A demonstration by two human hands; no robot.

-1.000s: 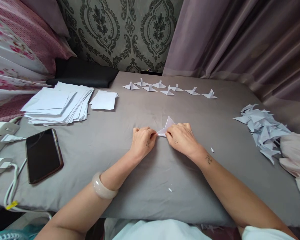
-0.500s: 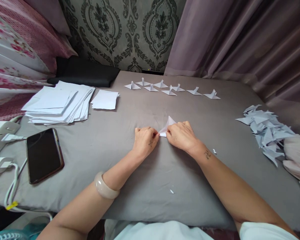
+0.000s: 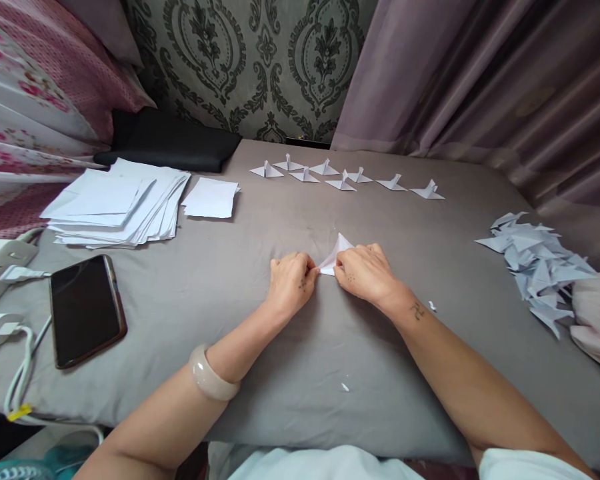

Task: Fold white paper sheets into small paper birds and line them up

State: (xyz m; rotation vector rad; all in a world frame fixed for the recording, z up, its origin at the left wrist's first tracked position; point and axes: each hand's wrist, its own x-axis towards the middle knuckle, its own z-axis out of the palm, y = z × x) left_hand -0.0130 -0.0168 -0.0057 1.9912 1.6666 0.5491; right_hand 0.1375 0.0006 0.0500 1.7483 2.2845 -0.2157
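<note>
A small sheet of white paper (image 3: 338, 253), folded to a triangular shape, lies on the grey cloth between my hands. My left hand (image 3: 293, 283) pinches its left corner between thumb and fingers. With curled fingers, my right hand (image 3: 365, 270) grips the right part and covers much of it. The paper's tip points away from me, and a narrow strip shows along its near edge. Beyond my hands stand several folded paper cranes (image 3: 341, 182) in loose rows.
At the left are a large stack of white paper (image 3: 115, 207), a smaller stack of paper squares (image 3: 211, 198), a phone (image 3: 87, 310) and a power strip (image 3: 5, 267). A heap of folded paper pieces (image 3: 537, 267) lies right. Paper scraps (image 3: 345, 387) dot the cloth.
The view has shifted very slightly. Both hands keep their hold on the folded paper, with hardly any visible movement.
</note>
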